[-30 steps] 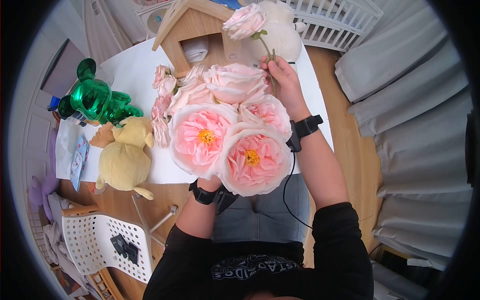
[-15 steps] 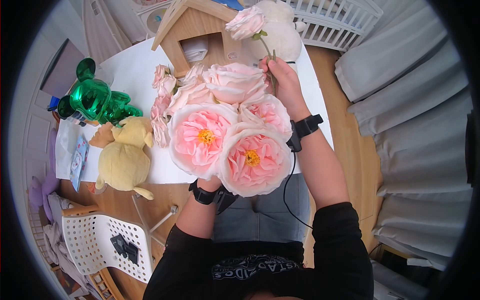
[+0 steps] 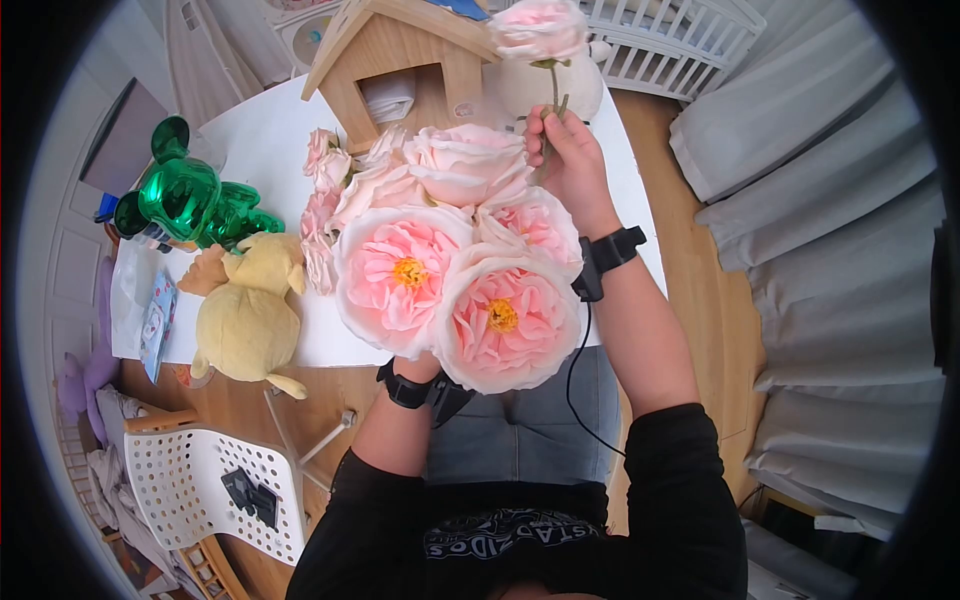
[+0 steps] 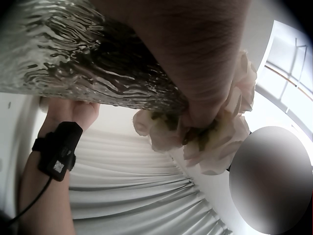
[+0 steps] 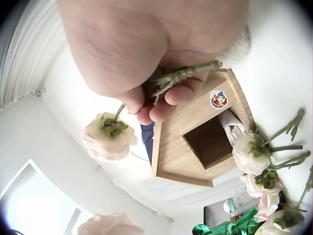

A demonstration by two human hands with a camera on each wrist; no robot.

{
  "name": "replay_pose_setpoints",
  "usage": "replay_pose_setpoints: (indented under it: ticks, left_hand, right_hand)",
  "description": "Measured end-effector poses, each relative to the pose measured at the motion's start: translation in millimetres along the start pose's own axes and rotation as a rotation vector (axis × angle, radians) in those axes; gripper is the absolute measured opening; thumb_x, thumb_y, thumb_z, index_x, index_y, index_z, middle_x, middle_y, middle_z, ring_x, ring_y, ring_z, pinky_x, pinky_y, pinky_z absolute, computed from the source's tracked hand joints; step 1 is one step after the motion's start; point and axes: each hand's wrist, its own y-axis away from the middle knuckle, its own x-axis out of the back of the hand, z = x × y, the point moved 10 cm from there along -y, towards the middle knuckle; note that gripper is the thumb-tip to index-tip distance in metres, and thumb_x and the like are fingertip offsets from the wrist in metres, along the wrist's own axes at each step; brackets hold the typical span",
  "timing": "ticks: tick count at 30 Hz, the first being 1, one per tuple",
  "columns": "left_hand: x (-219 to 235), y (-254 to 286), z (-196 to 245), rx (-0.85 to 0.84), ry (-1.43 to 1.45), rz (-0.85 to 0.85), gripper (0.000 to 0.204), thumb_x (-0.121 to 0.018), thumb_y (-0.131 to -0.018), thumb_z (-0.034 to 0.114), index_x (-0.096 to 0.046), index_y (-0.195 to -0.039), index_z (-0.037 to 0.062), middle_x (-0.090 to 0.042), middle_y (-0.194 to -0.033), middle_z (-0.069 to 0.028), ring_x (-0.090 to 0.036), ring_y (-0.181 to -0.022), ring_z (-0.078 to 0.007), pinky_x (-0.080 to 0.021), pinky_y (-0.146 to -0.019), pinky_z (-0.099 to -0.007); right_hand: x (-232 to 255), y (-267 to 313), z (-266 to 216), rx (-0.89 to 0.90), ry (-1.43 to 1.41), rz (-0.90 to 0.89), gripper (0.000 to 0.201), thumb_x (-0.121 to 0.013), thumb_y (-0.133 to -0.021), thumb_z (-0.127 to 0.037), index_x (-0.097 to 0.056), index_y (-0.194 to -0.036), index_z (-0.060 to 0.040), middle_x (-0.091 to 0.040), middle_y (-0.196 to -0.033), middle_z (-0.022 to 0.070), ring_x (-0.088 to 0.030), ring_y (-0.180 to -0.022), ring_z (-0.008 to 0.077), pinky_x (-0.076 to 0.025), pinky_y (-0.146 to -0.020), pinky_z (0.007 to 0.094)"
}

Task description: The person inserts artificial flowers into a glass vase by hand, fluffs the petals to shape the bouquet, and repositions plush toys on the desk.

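Observation:
In my right hand point(image 3: 575, 160) a pink artificial rose point(image 3: 540, 30) is gripped by its green stem point(image 5: 181, 73), the bloom standing above the fingers. Curled fingertips show on that stem in the right wrist view. My left hand point(image 4: 195, 83) holds a rippled clear glass vase point(image 4: 73, 63) near its mouth, close under the blossoms. From the head, big open pink flowers point(image 3: 408, 275) with yellow centres cover most of the left hand and the vase. Several loose pink roses point(image 5: 252, 154) with short green stems lie on the white table point(image 3: 330, 335), left of the bouquet.
A wooden toy house point(image 3: 400, 60) stands behind the flowers, with a white plush toy point(image 3: 550, 95) to its right. Toward the left are a shiny green bear figure point(image 3: 190, 200) and a yellow plush toy point(image 3: 250, 310). A perforated white chair point(image 3: 200, 480) sits at lower left.
The rose in my right hand has turned from leaning left to upright, its bloom moving right and up. The right fingers have shifted on the stem. The bouquet has barely moved.

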Motion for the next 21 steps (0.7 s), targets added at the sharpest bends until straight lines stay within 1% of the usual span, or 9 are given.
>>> replay_pose_setpoints:
  ticks: [1,3,4,6,13,16,18,19,21]
  left_hand:
    - [-0.6,-8.7,5.8,0.000,0.001,0.000,0.060,-0.052,-0.107,0.037,-0.039,-0.160,0.0124,-0.040,-0.164,-0.0115,-0.037,-0.152,-0.0282,-0.030,-0.126,-0.0416]
    - [9.6,-24.3,41.6,-0.279,0.383,0.088,0.059,-0.054,-0.106,0.034,-0.040,-0.159,0.0122,-0.041,-0.163,-0.0123,-0.038,-0.151,-0.0280,-0.031,-0.126,-0.0408]
    - [10.6,-18.4,37.3,-0.279,0.383,0.088,0.059,-0.054,-0.106,0.034,-0.040,-0.159,0.0122,-0.041,-0.163,-0.0123,-0.038,-0.151,-0.0280,-0.031,-0.126,-0.0408]
    - [2.1,-8.7,16.3,-0.122,0.015,0.017,0.059,-0.056,-0.105,0.031,-0.041,-0.158,0.0113,-0.042,-0.162,-0.0134,-0.038,-0.151,-0.0289,-0.031,-0.125,-0.0415]
    - [2.9,-21.5,31.0,-0.135,0.113,0.008,0.058,-0.058,-0.104,0.028,-0.043,-0.157,0.0105,-0.041,-0.162,-0.0145,-0.038,-0.151,-0.0319,-0.029,-0.126,-0.0440]
    - [-5.0,-9.2,9.1,-0.120,0.166,-0.004,0.059,-0.059,-0.103,0.031,-0.044,-0.156,0.0106,-0.041,-0.162,-0.0141,-0.037,-0.151,-0.0318,-0.028,-0.126,-0.0430]
    - [-23.1,27.3,-60.3,0.296,0.218,-0.149,0.064,-0.059,-0.104,0.037,-0.040,-0.158,0.0109,-0.040,-0.163,-0.0130,-0.037,-0.151,-0.0314,-0.026,-0.127,-0.0422]
    - [-27.4,40.8,-77.8,0.296,0.218,-0.149,0.064,-0.059,-0.104,0.037,-0.040,-0.158,0.0109,-0.040,-0.163,-0.0130,-0.037,-0.151,-0.0314,-0.026,-0.127,-0.0422]
    - [-15.2,56.0,-104.6,0.303,0.504,0.098,0.061,-0.066,-0.104,0.025,-0.040,-0.156,0.0069,-0.047,-0.157,-0.0101,-0.048,-0.141,-0.0262,-0.041,-0.119,-0.0416]
  right_hand:
    - [1.8,-0.8,0.3,0.000,0.000,0.000,0.021,-0.059,-0.108,-0.021,-0.065,-0.121,-0.0061,-0.065,-0.103,-0.0012,-0.058,-0.091,0.0095,-0.047,-0.082,0.0266]
    - [-1.8,-1.3,0.3,-0.008,-0.098,-0.056,0.022,-0.059,-0.108,-0.019,-0.065,-0.125,-0.0054,-0.066,-0.108,0.0005,-0.059,-0.095,0.0115,-0.049,-0.086,0.0287]
    - [-2.4,-1.4,0.8,-0.008,-0.098,-0.057,0.022,-0.059,-0.108,-0.019,-0.065,-0.125,-0.0054,-0.066,-0.108,0.0005,-0.059,-0.095,0.0115,-0.049,-0.086,0.0287]
    - [-2.9,-1.4,2.3,-0.017,-0.128,-0.048,0.023,-0.059,-0.107,-0.017,-0.064,-0.126,-0.0042,-0.066,-0.110,0.0021,-0.060,-0.099,0.0139,-0.049,-0.090,0.0307]
    - [-3.2,-1.7,3.5,-0.015,-0.108,-0.061,0.026,-0.060,-0.107,-0.016,-0.062,-0.129,-0.0033,-0.066,-0.110,0.0031,-0.060,-0.100,0.0153,-0.049,-0.092,0.0319]
    - [-4.1,-1.7,3.0,-0.020,-0.128,-0.071,0.028,-0.060,-0.107,-0.016,-0.060,-0.132,-0.0041,-0.065,-0.111,0.0032,-0.060,-0.100,0.0150,-0.048,-0.091,0.0314]
    - [-8.1,-0.7,-1.2,-0.003,-0.104,-0.095,0.029,-0.061,-0.106,-0.015,-0.059,-0.133,-0.0050,-0.064,-0.111,0.0030,-0.059,-0.100,0.0146,-0.048,-0.090,0.0306]
    - [-8.7,-0.4,-1.7,-0.003,-0.104,-0.095,0.029,-0.061,-0.106,-0.015,-0.059,-0.133,-0.0050,-0.064,-0.111,0.0030,-0.059,-0.100,0.0146,-0.048,-0.090,0.0306]
    - [-6.9,-0.4,0.1,-0.023,-0.113,-0.072,0.028,-0.061,-0.106,-0.015,-0.059,-0.133,-0.0055,-0.064,-0.110,0.0030,-0.059,-0.099,0.0144,-0.048,-0.089,0.0302]
